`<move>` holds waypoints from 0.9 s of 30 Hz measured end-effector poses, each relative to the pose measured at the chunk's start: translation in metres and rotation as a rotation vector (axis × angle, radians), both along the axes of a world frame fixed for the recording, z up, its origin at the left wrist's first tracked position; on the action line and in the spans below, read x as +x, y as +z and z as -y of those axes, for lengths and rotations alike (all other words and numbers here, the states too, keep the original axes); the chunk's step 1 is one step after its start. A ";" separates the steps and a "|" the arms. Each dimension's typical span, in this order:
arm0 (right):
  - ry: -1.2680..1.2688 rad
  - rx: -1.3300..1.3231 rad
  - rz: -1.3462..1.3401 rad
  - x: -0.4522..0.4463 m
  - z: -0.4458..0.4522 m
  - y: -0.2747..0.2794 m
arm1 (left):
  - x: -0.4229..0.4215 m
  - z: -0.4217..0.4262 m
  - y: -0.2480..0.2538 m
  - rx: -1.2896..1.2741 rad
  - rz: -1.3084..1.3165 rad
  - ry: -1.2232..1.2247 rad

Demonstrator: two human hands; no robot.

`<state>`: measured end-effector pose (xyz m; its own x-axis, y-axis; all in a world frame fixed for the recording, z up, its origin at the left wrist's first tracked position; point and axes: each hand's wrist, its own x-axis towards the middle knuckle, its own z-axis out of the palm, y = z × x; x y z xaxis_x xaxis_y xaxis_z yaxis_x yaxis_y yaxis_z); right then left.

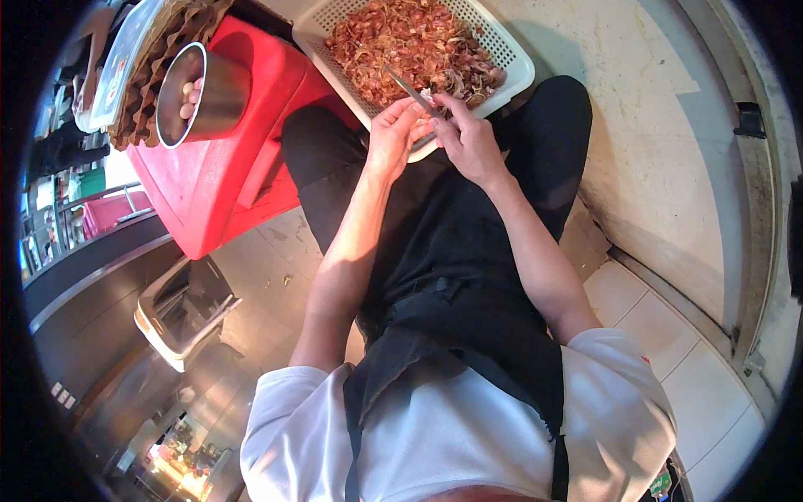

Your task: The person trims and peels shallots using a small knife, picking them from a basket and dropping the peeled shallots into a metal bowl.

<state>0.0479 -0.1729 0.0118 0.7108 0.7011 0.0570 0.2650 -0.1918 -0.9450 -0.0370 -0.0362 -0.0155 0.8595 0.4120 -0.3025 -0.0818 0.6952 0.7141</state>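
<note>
Both hands meet over the near edge of a white plastic basket (512,52) heaped with reddish-brown shallots (393,42) and loose dry skins. My right hand (470,144) is closed round a small knife (408,87), its blade pointing up and left above the heap. Just beside it, my left hand (393,138) pinches what looks like a shallot, mostly covered by the fingers. A pale, papery bit (427,95) shows near the blade. To the left, a steel pot (226,92) holds several peeled pinkish shallots (191,99).
The pot stands on a red plastic box (196,184), beside stacked brown egg trays (144,109). My knees in black trousers flank the basket. A pale wall (652,159) rises on the right. A white-rimmed bin (180,314) is on the floor at lower left.
</note>
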 end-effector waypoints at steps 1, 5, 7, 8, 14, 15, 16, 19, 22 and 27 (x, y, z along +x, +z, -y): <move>0.010 0.012 -0.009 0.000 0.001 0.001 | 0.000 0.000 0.001 0.001 0.003 -0.002; 0.003 0.008 -0.011 0.003 0.001 -0.003 | 0.000 0.001 0.001 0.027 0.012 -0.011; -0.001 0.041 -0.003 0.003 0.001 -0.006 | 0.001 0.002 0.001 0.034 0.019 -0.014; -0.003 0.057 -0.063 0.002 0.001 -0.006 | 0.001 0.002 0.001 0.037 0.021 -0.014; -0.012 0.041 -0.434 0.006 0.005 0.007 | 0.004 0.005 0.012 0.064 -0.027 -0.049; -0.008 0.023 -0.482 0.008 0.007 0.006 | 0.004 0.005 0.011 0.046 -0.027 -0.066; -0.003 0.005 -0.530 0.010 0.007 0.006 | 0.004 0.003 0.009 0.028 -0.026 -0.083; -0.045 0.124 -0.203 0.000 0.002 0.001 | 0.002 -0.001 0.004 -0.063 0.018 -0.151; -0.037 0.081 -0.065 -0.002 -0.001 -0.010 | 0.002 -0.003 -0.001 -0.115 0.041 -0.188; -0.054 0.031 -0.237 0.005 0.001 0.000 | 0.002 -0.003 0.004 -0.055 -0.031 -0.223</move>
